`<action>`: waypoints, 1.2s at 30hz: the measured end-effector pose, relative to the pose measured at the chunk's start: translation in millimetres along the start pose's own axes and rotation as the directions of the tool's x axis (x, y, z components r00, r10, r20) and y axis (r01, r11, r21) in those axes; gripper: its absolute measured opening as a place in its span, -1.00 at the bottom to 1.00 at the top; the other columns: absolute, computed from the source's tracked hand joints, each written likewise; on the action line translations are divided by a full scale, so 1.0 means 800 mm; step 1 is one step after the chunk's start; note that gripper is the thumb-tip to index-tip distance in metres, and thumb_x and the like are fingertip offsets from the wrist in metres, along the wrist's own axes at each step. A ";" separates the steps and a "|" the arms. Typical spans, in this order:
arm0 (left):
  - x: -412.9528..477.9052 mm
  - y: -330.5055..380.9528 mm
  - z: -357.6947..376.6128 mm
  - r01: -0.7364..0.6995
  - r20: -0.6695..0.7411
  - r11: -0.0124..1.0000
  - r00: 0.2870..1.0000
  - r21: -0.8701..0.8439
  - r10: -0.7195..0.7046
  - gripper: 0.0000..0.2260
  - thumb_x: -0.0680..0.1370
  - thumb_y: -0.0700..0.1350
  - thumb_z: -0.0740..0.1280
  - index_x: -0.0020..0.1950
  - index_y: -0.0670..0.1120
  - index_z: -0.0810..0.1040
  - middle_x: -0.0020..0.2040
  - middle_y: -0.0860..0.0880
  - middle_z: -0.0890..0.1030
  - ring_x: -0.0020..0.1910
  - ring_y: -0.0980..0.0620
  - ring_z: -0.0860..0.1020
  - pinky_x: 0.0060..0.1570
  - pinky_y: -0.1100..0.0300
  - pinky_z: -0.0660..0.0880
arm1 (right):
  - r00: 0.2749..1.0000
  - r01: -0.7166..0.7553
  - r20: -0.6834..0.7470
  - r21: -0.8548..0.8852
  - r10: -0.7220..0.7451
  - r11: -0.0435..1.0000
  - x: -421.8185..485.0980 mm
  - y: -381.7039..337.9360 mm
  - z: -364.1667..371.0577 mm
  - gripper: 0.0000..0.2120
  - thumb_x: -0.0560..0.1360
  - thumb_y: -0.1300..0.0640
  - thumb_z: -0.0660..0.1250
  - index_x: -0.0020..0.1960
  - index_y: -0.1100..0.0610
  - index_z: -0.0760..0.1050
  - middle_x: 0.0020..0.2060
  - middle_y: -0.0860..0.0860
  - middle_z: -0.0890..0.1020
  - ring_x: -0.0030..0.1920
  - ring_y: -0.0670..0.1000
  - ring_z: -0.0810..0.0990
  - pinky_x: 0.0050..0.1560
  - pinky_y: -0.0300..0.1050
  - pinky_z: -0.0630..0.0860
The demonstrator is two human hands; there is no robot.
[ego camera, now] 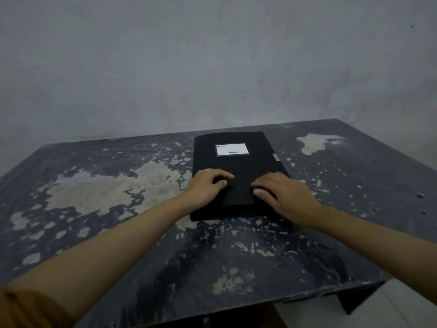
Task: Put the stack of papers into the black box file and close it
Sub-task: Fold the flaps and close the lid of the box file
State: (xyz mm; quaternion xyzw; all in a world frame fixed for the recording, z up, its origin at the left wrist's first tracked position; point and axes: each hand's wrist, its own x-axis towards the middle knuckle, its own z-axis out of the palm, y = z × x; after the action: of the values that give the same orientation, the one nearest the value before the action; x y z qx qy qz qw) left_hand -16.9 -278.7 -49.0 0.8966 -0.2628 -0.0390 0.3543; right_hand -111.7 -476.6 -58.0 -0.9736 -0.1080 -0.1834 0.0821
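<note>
The black box file [238, 166] lies flat and closed on the table, a white label [231, 149] on its lid and a small grey tab [276, 157] on its right edge. My left hand [208, 185] rests on the lid near its front left corner, fingers curled, a ring on one finger. My right hand [281, 195] rests on the lid's front right part, fingers bent and pressing down. Neither hand holds anything. No papers are in sight.
The dark table [118, 209] has a worn top with pale patches where the coating has peeled. A grey wall [212, 67] stands right behind it. The table's front right corner [378, 284] drops off to a pale floor.
</note>
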 end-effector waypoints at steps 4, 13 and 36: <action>0.028 -0.025 -0.005 0.195 -0.233 0.970 0.946 -0.146 -0.225 -0.67 0.52 -0.14 0.26 0.28 0.05 0.49 0.35 -0.07 0.49 0.37 -0.11 0.39 0.35 -0.09 0.34 | 0.904 -0.423 0.046 0.257 0.426 0.869 0.033 0.038 0.010 -0.65 0.58 0.03 0.17 0.31 0.13 0.45 0.24 0.13 0.49 0.27 0.09 0.43 0.26 -0.05 0.37; 0.042 -0.053 -0.001 0.264 -0.143 0.765 0.897 -0.588 -0.419 -0.57 0.57 -0.16 0.20 0.44 -0.09 0.32 0.43 -0.05 0.42 0.33 -0.05 0.45 0.28 0.13 0.38 | 0.577 -0.601 0.315 0.788 0.753 0.131 0.083 0.085 0.022 -0.77 0.52 0.29 0.25 0.13 0.26 0.59 -0.30 0.03 0.61 -0.34 -0.02 0.54 -0.44 -0.25 0.47; 0.054 -0.061 -0.001 0.252 -0.199 0.856 0.907 -0.451 -0.372 -0.52 0.58 -0.18 0.20 0.50 -0.08 0.22 0.49 -0.06 0.32 0.43 -0.06 0.34 0.40 0.05 0.31 | 0.613 -0.663 0.234 0.673 0.755 0.329 0.118 0.090 0.032 -0.86 0.49 0.21 0.32 -0.16 0.27 0.60 -0.22 0.17 0.57 -0.17 0.13 0.54 -0.02 0.02 0.51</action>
State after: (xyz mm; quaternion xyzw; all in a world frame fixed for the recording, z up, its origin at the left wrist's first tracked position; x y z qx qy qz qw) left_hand 42.6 -269.8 -75.3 0.8277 -0.0456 -0.0244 0.5588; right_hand 0.5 -524.1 -54.8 -0.7964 0.2716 -0.1309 0.5243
